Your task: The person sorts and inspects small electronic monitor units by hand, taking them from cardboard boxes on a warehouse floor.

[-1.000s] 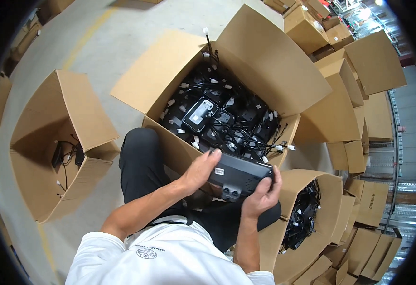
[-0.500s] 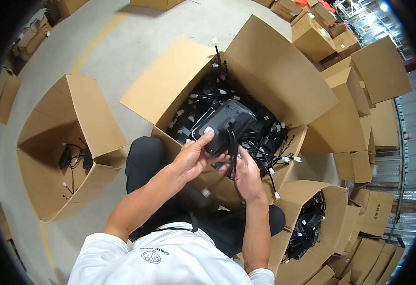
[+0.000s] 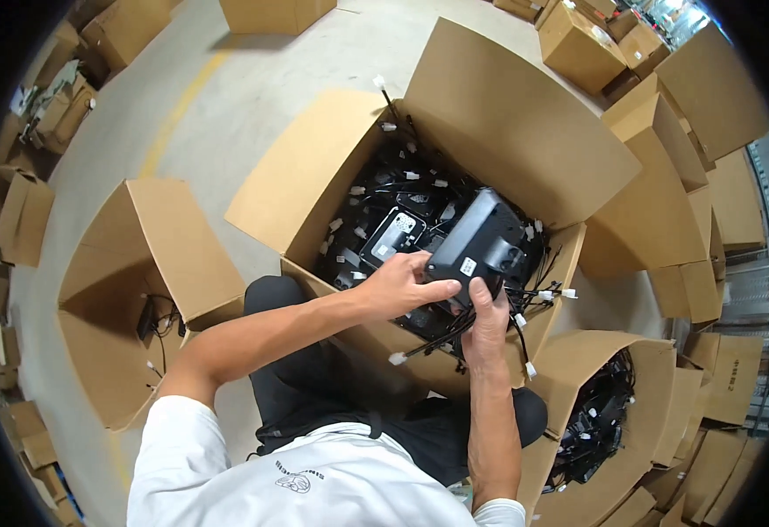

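Note:
Above the large open cardboard box (image 3: 516, 123) in front of me, I hold a flat black plastic device (image 3: 479, 235) with a small white label and trailing cables. My left hand (image 3: 402, 288) grips its near left corner, thumb along the edge. On the near side my right hand (image 3: 488, 325) closes around the device and its cable bundle, thumb on top; its other fingers are mostly hidden. A white-tipped cable (image 3: 420, 351) hangs down toward my lap. Beneath, the box is filled with similar black devices (image 3: 399, 230) and cables with white connectors.
At the left stands an open carton (image 3: 108, 263) with a few black parts inside. Another carton (image 3: 644, 404) at the lower right holds many black cabled parts. Stacked cartons (image 3: 657, 211) line the right side. A yellow line (image 3: 174, 114) runs along the floor.
The device has turned in my hands and moved to the right. My left hand has shifted right to its corner. The cables swing out toward the lower left.

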The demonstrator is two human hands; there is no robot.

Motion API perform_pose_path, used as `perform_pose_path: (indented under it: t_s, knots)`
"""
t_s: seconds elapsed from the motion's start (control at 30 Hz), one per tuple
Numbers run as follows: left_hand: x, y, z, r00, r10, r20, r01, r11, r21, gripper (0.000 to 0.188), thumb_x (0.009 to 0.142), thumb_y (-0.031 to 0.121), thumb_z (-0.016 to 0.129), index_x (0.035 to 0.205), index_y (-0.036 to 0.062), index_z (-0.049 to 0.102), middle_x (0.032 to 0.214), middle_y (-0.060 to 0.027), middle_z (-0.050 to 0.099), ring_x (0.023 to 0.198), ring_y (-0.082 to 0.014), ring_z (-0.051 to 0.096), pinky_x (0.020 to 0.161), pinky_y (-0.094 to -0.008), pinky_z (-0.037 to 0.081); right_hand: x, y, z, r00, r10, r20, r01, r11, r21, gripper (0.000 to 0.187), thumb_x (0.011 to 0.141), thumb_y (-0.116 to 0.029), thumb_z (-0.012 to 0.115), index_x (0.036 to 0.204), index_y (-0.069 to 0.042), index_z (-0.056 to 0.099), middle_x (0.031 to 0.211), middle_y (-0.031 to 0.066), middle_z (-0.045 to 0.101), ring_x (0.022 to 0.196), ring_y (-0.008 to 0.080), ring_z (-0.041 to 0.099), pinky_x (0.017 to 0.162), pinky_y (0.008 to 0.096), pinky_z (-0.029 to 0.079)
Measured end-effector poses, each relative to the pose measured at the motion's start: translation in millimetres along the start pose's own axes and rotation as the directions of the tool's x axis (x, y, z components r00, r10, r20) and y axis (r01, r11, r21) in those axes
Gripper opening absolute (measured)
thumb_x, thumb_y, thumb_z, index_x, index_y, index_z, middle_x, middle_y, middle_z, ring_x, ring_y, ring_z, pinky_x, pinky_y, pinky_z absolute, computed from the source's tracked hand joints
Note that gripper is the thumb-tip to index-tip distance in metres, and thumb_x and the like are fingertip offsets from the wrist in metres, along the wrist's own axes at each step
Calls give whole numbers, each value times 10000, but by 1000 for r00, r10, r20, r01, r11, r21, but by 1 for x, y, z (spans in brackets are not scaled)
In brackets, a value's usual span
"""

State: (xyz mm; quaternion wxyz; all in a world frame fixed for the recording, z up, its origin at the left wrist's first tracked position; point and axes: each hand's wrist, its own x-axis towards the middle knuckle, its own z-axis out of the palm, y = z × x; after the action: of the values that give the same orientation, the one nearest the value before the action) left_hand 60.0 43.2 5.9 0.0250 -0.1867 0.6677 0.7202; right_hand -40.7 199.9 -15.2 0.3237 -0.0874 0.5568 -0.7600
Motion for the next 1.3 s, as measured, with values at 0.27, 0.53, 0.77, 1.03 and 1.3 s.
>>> perform_pose_path:
  t_s: [0.27,0.53,0.77,1.03,1.3]
  knots:
    - [87,-47,-76,992,-3,124,-110,440,891,307,954,267,617,1084,11,725,1046,-144,730,956,-319,705,836,-386,557,7,-6,-24,990,-14,-141,55,954,294,520,888,-360,770,1265,-53,587,1067,27,686,871,121,663,687,265,543]
    - [107,-152,-153,913,-238,332,-408,-530,743,330,994,272,473,1156,111,711,1181,-76,708,1303,-300,526,1200,-652,109,1,10,-14,996,62,58,-75,961,266,591,863,-295,799,1324,-33,537,1164,55,637,1026,166,668,871,326,602]
    - [109,-93,-153,932,-332,145,-342,-676,653,306,966,338,519,1033,209,788,1192,-5,701,1300,-260,498,1200,-663,99,14,23,-17,929,366,51,-363,930,-60,426,860,-394,769,1109,-81,620,844,-19,617,650,79,533,523,237,378]
    - [100,-26,-187,974,-109,198,-224,-593,773,262,905,269,553,1006,162,770,1205,-34,671,1370,-264,444,1244,-577,125,83,82,63,734,669,116,-599,719,-352,325,867,-414,747,799,-118,630,648,-2,552,518,115,453,484,284,360]
    - [63,-49,-146,929,301,214,-156,-204,966,314,795,187,666,1069,34,683,1197,-132,652,1338,-284,485,1183,-508,269,126,180,97,824,546,151,-555,831,23,394,859,-507,709,961,-127,681,772,-7,633,634,144,575,529,300,453]
